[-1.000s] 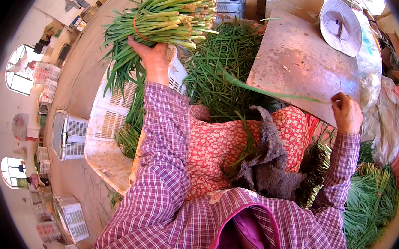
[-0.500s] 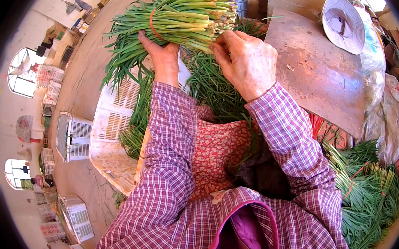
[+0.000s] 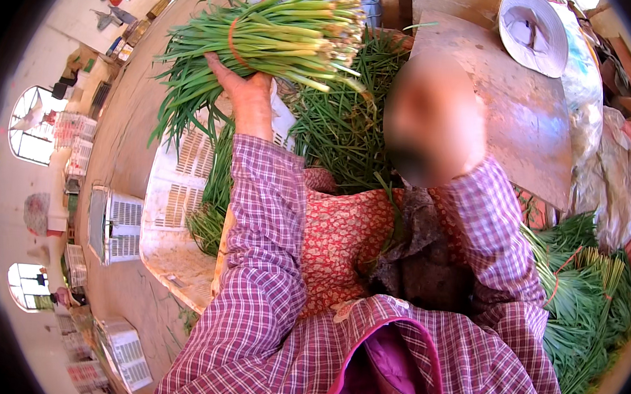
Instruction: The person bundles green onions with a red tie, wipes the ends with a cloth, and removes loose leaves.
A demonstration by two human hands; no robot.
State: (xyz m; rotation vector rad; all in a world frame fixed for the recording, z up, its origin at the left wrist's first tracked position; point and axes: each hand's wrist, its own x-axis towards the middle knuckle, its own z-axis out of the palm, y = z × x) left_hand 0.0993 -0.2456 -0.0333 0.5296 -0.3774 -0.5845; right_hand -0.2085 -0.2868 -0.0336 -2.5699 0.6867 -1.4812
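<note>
In the upper left of the frame, the left hand (image 3: pixel 251 99) grasps a bundle of green stalks (image 3: pixel 297 38) bound by a red band (image 3: pixel 232 41), pale ends pointing right. Right of centre, the right hand (image 3: pixel 438 121) is blurred before a brown board (image 3: pixel 528 139); I cannot tell its grip.

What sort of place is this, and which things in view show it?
Probably a produce packing shed, judging by the tied bundle of long green, pale-ended stalks, the heap of loose green leaves and the large white slotted plastic crate.
</note>
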